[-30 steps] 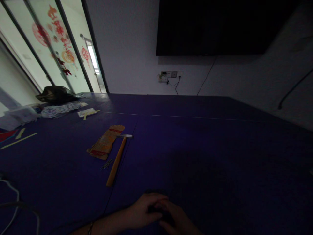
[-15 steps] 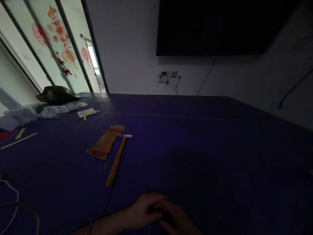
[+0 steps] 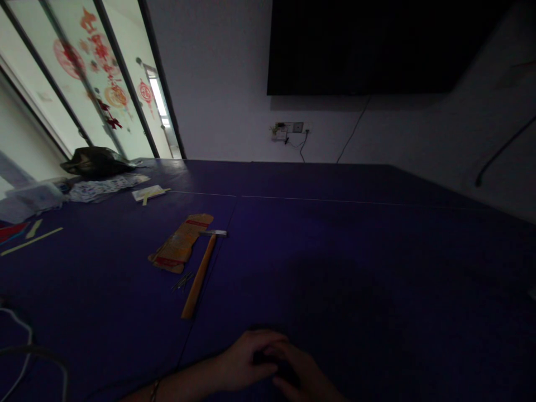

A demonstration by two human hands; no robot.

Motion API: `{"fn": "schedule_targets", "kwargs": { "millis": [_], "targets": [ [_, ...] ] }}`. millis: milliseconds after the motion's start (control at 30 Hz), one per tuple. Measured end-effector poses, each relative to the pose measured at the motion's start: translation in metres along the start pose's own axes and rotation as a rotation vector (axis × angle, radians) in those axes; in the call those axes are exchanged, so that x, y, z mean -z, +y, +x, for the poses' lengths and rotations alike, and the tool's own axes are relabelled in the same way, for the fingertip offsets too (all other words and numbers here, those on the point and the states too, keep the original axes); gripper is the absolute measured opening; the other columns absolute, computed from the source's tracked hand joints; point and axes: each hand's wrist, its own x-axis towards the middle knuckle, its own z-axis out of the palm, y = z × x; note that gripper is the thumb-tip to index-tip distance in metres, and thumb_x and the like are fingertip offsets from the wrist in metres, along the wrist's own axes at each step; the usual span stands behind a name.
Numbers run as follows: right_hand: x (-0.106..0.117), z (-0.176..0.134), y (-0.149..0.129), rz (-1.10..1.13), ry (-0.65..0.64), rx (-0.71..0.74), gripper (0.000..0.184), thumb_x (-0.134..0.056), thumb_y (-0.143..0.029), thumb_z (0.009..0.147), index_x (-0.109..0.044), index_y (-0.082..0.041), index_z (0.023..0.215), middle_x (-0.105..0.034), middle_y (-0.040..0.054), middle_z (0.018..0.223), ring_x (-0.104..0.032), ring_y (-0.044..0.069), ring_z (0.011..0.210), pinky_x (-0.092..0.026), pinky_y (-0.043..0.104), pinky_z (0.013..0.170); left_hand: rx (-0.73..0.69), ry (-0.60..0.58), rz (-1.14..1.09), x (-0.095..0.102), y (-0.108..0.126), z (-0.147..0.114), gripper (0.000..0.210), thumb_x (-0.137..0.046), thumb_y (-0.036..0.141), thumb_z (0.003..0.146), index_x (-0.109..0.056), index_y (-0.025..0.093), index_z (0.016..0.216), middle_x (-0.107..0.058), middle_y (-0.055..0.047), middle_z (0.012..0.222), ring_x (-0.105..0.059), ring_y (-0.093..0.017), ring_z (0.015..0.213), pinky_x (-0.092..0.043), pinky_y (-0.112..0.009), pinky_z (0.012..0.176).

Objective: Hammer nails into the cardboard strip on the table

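My left hand [image 3: 245, 360] rests at the near edge of the purple tabletop, fingers loosely curved and thumb apart, with a bracelet on its wrist. Against its fingertips lies my right hand [image 3: 304, 368], also loosely curved with the thumb apart. Nothing shows in either hand. Up and to the left of them is a hammer [image 3: 201, 276] with a wooden handle, its metal head pointing away from me. The head lies against a flattened piece of brown cardboard [image 3: 180, 243] with red bands. Several nails [image 3: 182, 282] lie in a small pile beside the handle.
A paper-like white pad [image 3: 148, 193] with pale strips lies farther back. At the far left are a dark bag [image 3: 98, 162], patterned sheets [image 3: 104, 187] and a clear plastic box [image 3: 31, 201]. A pale cable [image 3: 27, 346] loops at the near left. The television [image 3: 368, 47] hangs on the wall.
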Motion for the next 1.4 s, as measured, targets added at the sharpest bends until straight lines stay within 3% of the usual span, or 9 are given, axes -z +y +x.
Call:
{"fn": "schedule_targets", "kwargs": {
  "millis": [700,1033,1400],
  "targets": [
    [-0.008,-0.003,0.012,0.014,0.043,0.003,0.041,-0.055,-0.018,0.074,-0.053,-0.021,0.115,-0.06,0.0108,0.117,-0.054,0.023,0.11,-0.042,0.038,0.094,-0.007,0.011,-0.047,0.001,0.001,0.001,0.046,-0.057,0.016,0.075,-0.049,0.021,0.12,-0.057,-0.007,0.116,-0.054,-0.019,0.102,-0.042,-0.032,0.088],
    [0.0,0.001,-0.003,0.034,0.006,0.006,0.039,-0.053,-0.015,0.072,-0.055,-0.018,0.111,-0.061,0.012,0.114,-0.055,0.022,0.107,-0.043,0.036,0.092,0.009,0.001,-0.044,0.001,-0.003,0.001,0.047,-0.057,0.015,0.074,-0.049,0.021,0.12,-0.059,-0.005,0.109,-0.055,-0.019,0.098,-0.042,-0.032,0.087],
    [-0.002,0.0,0.002,0.043,0.009,-0.02,0.041,-0.055,-0.017,0.072,-0.054,-0.02,0.113,-0.06,0.011,0.116,-0.054,0.023,0.109,-0.041,0.037,0.093,0.022,-0.003,-0.047,0.0,-0.002,0.0,0.048,-0.055,0.015,0.075,-0.047,0.022,0.122,-0.059,-0.005,0.111,-0.055,-0.018,0.097,-0.043,-0.031,0.086]
  ]
}}
